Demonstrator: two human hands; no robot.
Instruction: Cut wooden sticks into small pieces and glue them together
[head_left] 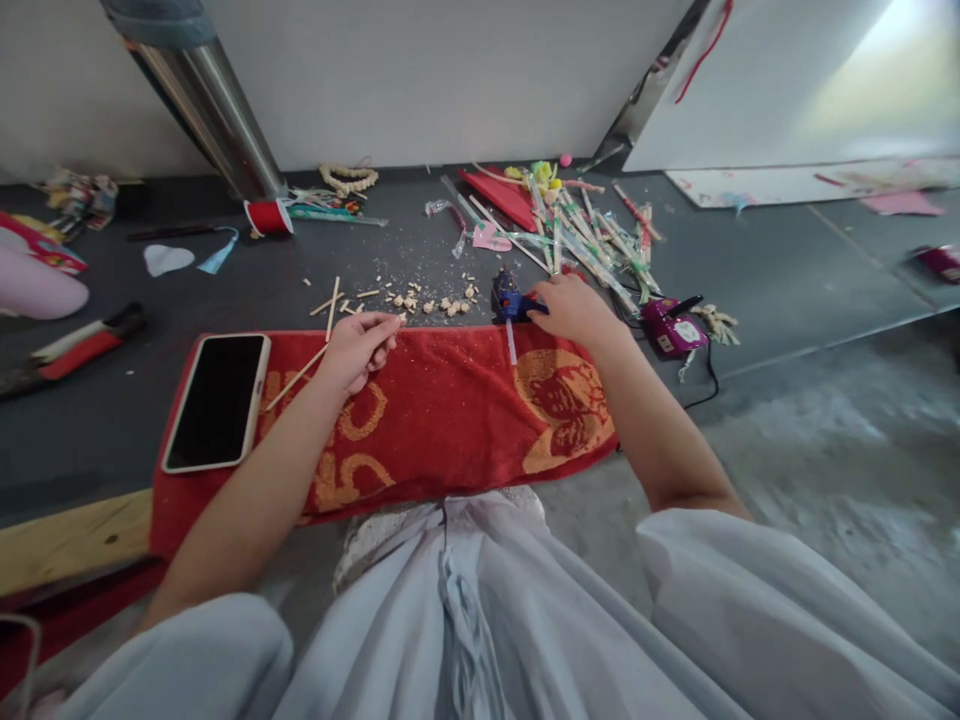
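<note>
- Head view: the left hand (358, 352) is above the left part of the red towel (450, 425), its thumb and forefinger pinched together on a small wood bit (403, 318); its other fingers are curled.
- The right hand (574, 308) reaches to the blue glue gun (508, 298), its fingers at the handle; how firmly they close on it I cannot tell.
- The glue gun is at the towel's far edge, a pale glue stick (512, 343) poking out over the cloth toward the person.
- Between the hands, on the dark surface (262, 290) just beyond the towel, more wood pieces (452, 304) lie scattered among crumbs.
- One thin stick (297, 378) lies across the towel near the left wrist; the phone (217, 402) rests flat at the towel's left end, its screen dark.
- Beyond the right hand is a heap of wrapped straws (589, 240); right of that hand, a purple device (673, 327) with a black cord.
- Farther left, a red spool (268, 217) sits at the foot of a steel bottle (214, 115).
</note>
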